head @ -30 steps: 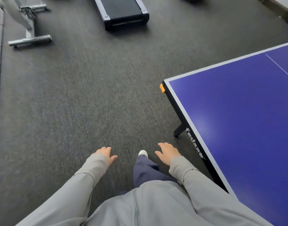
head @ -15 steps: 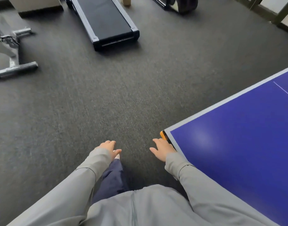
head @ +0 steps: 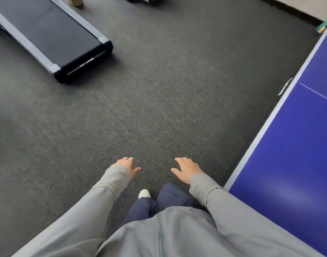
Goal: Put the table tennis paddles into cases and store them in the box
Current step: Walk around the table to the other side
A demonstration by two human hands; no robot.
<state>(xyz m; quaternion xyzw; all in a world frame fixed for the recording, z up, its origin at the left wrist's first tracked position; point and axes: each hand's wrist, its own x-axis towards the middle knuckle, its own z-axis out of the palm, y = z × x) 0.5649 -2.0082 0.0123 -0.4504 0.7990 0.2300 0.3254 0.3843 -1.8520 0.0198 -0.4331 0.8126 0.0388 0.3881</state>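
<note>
A: Hands?
B: Both empty. Left hand [head: 126, 165] and right hand [head: 187, 169] are held out low in front of the body, palms down, fingers spread loose and apart, holding nothing. Grey sleeves [head: 107, 184] run up to the wrists.

A: Touching anything?
B: No. Both are over bare dark carpet [head: 159, 108]. The right hand is near the table [head: 288, 164] edge but apart from it.

A: Table?
B: Blue top, pale border, along the right side of the view. A thin white line crosses it near the top right. What shows of the surface is bare.

A: Paddles, cases, box?
B: Can't locate them; none shows in this view.

A: Anything else?
B: Treadmill [head: 53, 41], black deck with grey side rails, upper left, well apart from the hands. A white shoe [head: 144, 193] tip on the carpet below and between the hands, dark blue trousers [head: 170, 197] beside it. A green-and-yellow bit at the table's far corner, too small to tell what it is.
</note>
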